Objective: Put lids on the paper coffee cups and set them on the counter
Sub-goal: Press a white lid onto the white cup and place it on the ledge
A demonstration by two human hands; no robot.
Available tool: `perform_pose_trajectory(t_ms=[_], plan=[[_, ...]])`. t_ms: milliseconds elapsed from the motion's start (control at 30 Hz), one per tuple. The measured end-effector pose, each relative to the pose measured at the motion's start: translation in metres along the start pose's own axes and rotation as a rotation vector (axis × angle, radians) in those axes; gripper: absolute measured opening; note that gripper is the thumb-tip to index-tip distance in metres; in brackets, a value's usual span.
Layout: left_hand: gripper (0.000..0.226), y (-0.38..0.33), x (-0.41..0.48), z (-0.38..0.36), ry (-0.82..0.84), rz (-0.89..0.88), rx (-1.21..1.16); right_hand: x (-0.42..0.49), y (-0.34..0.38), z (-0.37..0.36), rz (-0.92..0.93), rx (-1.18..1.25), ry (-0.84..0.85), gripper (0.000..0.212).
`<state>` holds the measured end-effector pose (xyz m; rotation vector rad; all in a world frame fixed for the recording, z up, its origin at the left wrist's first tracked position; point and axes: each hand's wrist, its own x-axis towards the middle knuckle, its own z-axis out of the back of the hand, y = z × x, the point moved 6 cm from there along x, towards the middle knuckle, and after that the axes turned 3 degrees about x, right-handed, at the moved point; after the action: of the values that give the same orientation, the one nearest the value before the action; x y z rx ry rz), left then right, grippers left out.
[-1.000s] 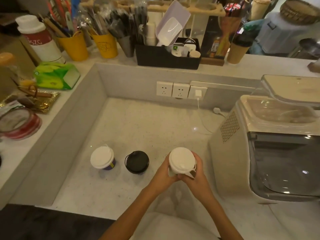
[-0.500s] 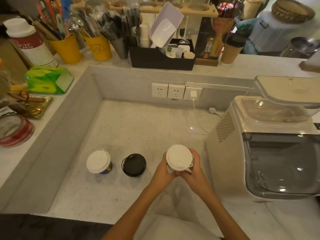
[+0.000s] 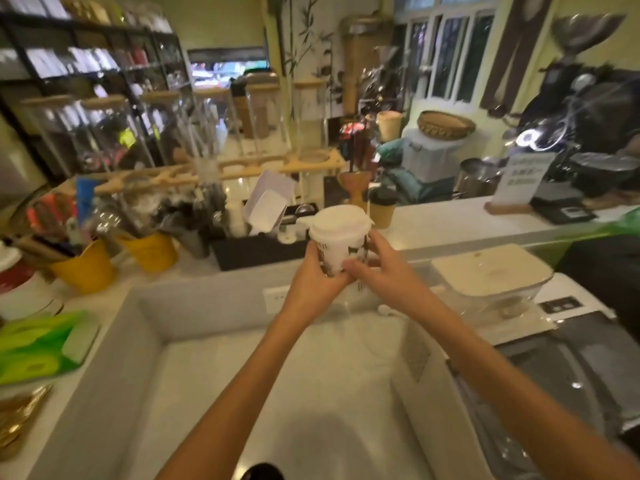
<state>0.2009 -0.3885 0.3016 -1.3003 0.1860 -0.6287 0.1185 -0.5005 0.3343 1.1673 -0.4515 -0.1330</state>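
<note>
A white paper cup (image 3: 337, 251) with dark print and a white lid (image 3: 339, 223) on top is held up in the air in front of the raised counter (image 3: 450, 223). My left hand (image 3: 313, 271) wraps its left side and bottom. My right hand (image 3: 377, 261) grips its right side. A brown paper cup with a black lid (image 3: 381, 207) stands on the raised counter just behind it. Only the dark edge of the black-lidded cup (image 3: 263, 472) on the lower worktop shows at the bottom of the view. The other white-lidded cup is out of view.
A black organiser tray (image 3: 256, 251) and two yellow pots (image 3: 83, 268) of utensils line the raised counter at left. A white machine with a clear lid (image 3: 491, 275) stands at right. A green tissue pack (image 3: 38, 344) lies on the left ledge. A sign (image 3: 523, 178) stands far right.
Both hands have lifted the white-lidded cup off the lower worktop and carried it forward and up toward the raised counter. The camera has tilted up, so the other cups left the view.
</note>
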Motion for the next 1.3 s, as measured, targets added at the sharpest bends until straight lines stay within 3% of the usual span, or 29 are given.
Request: perform_pose_trajectory(t_ms=[167,267,400,533,667,833,1067,1300], plan=[[0.092,-0.085,0.088,-0.044,0.08,-0.123,0.087,0.07,0.029,0.102,-0.033,-0.024,0.015,0.059],[0.093,-0.098,0.139,-0.092,0.16,-0.1,0.142,0.109,0.01,0.156,-0.103,-0.014,0.114,0.074],[0.086,-0.072,0.2,-0.163,0.143,-0.013,0.265,0.155,-0.049,0.207,-0.134,0.012,0.181,0.067],[0.077,-0.014,0.242,-0.233,0.093,0.145,0.222,0.186,-0.143,0.239,-0.235,-0.019,0.052,0.073],[0.067,0.039,0.276,-0.281,0.079,0.255,0.2,0.221,-0.234,0.253,-0.297,-0.053,0.003,0.074],[0.054,0.076,0.313,-0.297,0.026,0.281,0.242,0.267,-0.291,0.257,-0.286,0.014,0.042,0.077],[0.052,0.1,0.323,-0.288,-0.092,0.245,0.175,0.293,-0.307,0.232,-0.195,-0.037,0.049,0.075],[0.059,0.112,0.326,-0.282,-0.076,0.247,0.181,0.29,-0.311,0.223,-0.204,0.005,0.026,0.079]])
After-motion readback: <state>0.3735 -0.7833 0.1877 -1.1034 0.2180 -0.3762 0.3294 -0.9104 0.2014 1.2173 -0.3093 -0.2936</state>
